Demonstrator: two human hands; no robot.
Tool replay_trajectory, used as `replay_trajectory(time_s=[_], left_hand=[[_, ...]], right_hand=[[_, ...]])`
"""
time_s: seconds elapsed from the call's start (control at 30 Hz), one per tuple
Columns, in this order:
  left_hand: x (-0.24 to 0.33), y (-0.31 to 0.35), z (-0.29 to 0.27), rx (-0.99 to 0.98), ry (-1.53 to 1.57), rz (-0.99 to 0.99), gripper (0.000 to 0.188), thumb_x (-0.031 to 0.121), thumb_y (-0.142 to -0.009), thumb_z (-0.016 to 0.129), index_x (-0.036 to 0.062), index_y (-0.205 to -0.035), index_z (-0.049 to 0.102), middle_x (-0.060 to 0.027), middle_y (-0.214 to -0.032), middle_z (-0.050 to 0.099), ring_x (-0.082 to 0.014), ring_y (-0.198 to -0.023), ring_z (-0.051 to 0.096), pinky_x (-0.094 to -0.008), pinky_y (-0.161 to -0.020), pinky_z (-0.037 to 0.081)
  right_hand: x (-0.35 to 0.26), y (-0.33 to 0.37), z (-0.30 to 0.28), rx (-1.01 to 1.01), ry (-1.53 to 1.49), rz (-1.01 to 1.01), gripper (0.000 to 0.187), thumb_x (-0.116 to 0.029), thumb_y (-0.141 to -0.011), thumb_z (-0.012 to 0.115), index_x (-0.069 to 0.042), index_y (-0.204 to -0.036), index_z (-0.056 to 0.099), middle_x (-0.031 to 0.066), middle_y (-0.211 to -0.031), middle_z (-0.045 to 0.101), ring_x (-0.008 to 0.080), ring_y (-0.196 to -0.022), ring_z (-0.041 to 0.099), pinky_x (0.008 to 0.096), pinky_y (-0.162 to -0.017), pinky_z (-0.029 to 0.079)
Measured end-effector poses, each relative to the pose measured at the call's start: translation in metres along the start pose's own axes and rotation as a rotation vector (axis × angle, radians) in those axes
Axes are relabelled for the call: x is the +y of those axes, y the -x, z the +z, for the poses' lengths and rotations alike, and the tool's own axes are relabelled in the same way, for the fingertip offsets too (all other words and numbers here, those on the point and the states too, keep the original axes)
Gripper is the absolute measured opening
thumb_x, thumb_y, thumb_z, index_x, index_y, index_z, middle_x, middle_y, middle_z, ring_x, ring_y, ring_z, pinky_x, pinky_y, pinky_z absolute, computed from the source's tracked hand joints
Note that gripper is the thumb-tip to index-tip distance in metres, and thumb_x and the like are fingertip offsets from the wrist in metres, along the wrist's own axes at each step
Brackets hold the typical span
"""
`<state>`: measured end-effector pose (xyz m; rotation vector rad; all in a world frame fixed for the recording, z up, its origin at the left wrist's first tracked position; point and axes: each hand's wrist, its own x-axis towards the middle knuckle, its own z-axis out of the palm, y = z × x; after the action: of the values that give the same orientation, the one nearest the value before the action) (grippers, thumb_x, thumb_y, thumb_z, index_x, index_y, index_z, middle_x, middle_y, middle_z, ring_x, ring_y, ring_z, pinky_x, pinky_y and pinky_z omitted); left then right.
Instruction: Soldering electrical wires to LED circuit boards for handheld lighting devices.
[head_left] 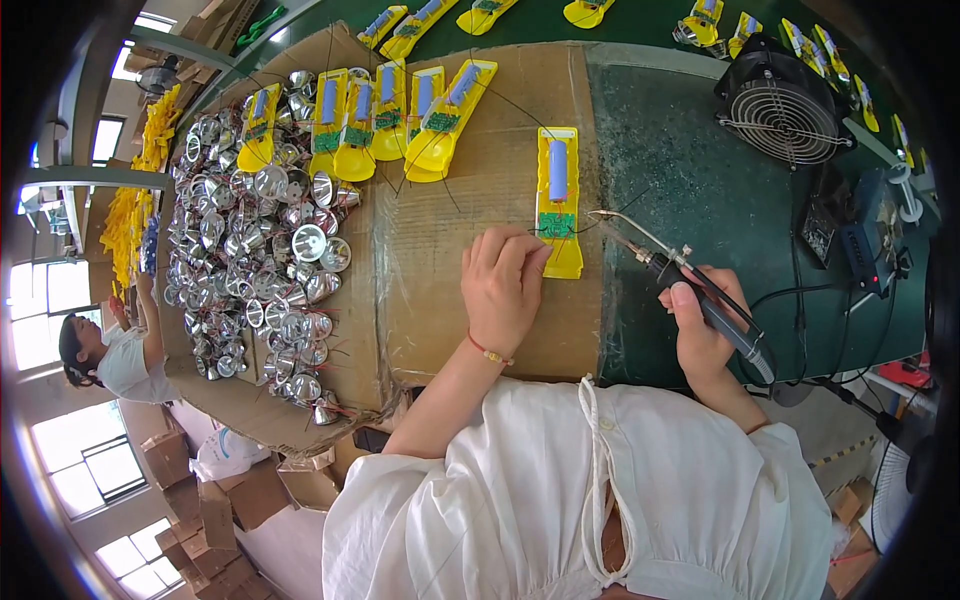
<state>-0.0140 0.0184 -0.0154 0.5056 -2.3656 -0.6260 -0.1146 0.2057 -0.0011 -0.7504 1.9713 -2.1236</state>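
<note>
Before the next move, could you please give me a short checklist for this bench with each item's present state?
1. Soldering iron held in the right hand: ok.
2. Yellow housing lying on the cardboard, with its green board facing up: ok.
3. Left hand apart from the iron's metal front end: ok, the fingers are at the housing's lower left and the metal is to the right.
4. Wire gripped in the left fingertips: cannot tell, the hand hides it.
5. Fan running: cannot tell from one still.
</note>
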Motion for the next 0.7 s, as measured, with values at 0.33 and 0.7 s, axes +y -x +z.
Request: replay_trajectory(time_s=[0.33,0.7], left_hand=[[0.011,-0.027,-0.018,-0.086,-0.007,-0.272,0.018,0.012,-0.071,0.071,0.0020,-0.079,0.059,-0.0083,-0.067,0.054,-0.0151,-0.066,0.057,-0.0272,-0.058,0.045],[0.016,-0.213,0.115,-0.443,-0.204,-0.044,0.023,0.027,-0.075,0.054,0.0070,-0.071,0.066,-0.0147,-0.066,0.063,-0.0324,-0.064,0.062,-0.0403,-0.062,0.051]], right_hand=[[0.012,-0.009,-0.030,0.076,0.085,0.030,0.017,-0.008,-0.079,0.066,0.000,-0.088,0.056,0.0059,-0.069,0.062,0.0080,-0.058,0.057,0.0218,-0.053,0.046],[0.025,-0.011,-0.044,0.196,0.046,0.320,0.014,-0.013,-0.076,0.070,-0.003,-0.083,0.062,0.0037,-0.074,0.061,0.0070,-0.068,0.055,0.0233,-0.060,0.045]])
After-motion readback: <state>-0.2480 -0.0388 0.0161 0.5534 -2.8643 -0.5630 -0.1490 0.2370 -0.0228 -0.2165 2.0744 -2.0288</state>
